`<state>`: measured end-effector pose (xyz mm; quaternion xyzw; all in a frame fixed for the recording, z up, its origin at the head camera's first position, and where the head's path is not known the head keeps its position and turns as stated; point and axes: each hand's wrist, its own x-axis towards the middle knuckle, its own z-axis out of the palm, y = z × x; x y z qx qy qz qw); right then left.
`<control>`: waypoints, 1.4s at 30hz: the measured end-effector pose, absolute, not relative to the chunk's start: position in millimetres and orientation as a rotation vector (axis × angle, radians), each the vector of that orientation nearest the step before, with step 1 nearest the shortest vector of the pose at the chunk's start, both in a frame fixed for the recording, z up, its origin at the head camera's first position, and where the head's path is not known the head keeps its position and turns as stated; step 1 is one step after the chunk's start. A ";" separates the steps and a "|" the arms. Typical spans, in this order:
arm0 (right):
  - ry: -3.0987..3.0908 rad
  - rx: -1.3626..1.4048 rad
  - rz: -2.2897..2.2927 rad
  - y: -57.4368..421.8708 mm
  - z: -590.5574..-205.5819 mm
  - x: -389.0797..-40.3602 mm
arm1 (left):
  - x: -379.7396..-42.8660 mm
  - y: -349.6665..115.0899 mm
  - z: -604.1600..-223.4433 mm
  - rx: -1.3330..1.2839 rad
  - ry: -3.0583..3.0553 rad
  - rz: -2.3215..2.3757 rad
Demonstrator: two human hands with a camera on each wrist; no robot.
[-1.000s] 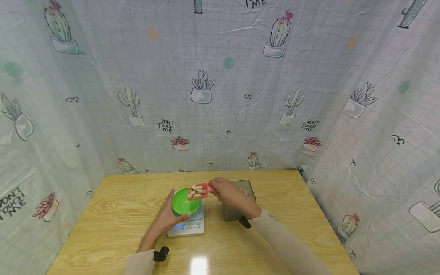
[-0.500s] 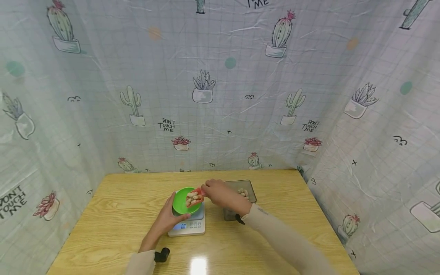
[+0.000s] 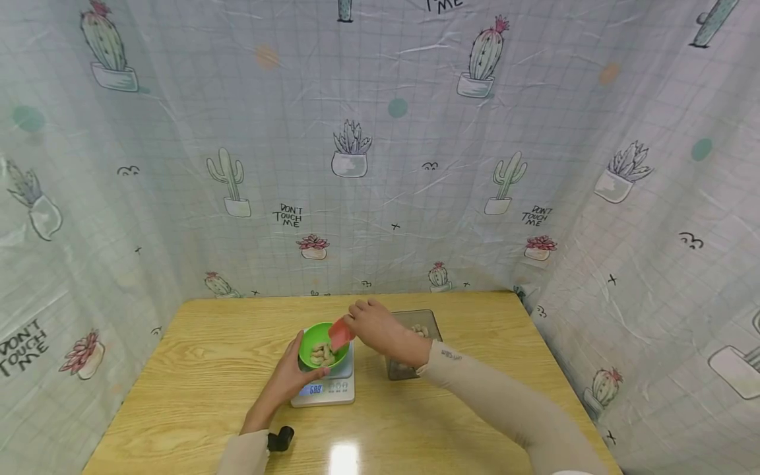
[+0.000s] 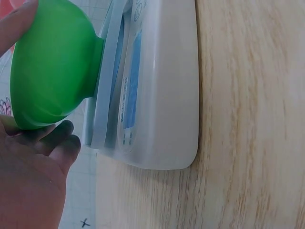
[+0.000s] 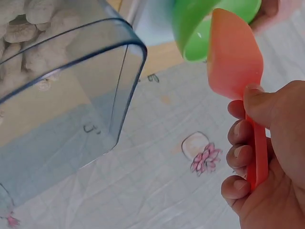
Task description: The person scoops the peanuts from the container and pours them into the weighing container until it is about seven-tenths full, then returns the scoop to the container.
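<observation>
My left hand (image 3: 287,375) holds the green bowl (image 3: 307,342) at its sides, thumb on one side and fingers on the other. The bowl sits on the white kitchen scale (image 3: 341,394), whose blue display is lit with digits. Peanuts (image 3: 322,356) lie in the bowl. Fingers of my right hand (image 5: 281,143) wrap round the handle of a red-orange scoop (image 5: 234,55), thumb pressed along it. In the head view the scoop tips steeply down over the bowl's right side, its back turned to the camera.
Right of the scale stands a clear grey plastic box (image 5: 95,100) with more peanuts (image 5: 28,31) in it, partly covered by my right forearm in the head view. A cactus-printed curtain (image 3: 386,198) hangs behind and beside the wooden table (image 3: 225,343).
The scoop has tilted from nearly level to steeply down, and its peanuts have moved into the bowl. The scale's reading has risen from zero. My left hand keeps its place on the bowl.
</observation>
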<state>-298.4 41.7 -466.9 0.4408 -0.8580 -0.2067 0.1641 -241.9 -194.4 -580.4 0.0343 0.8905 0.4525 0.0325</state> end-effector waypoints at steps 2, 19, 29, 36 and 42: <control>-2.483 1.252 -0.532 46.5 -464.1 -299.1 | -242.0 -194.3 -580.3 0.114 2.754 1.388; -2.539 1.098 0.331 108.0 -485.9 -296.5 | -224.8 -172.8 -537.1 0.272 2.861 1.534; -2.550 0.927 0.381 149.3 -481.4 -284.3 | -223.2 -136.7 -512.2 0.427 2.794 1.642; -2.511 0.871 0.402 173.9 -483.0 -284.0 | -230.1 -97.3 -506.5 0.490 2.688 1.652; -2.475 0.838 0.412 191.1 -480.8 -285.7 | -242.7 -67.5 -517.6 0.576 2.656 1.577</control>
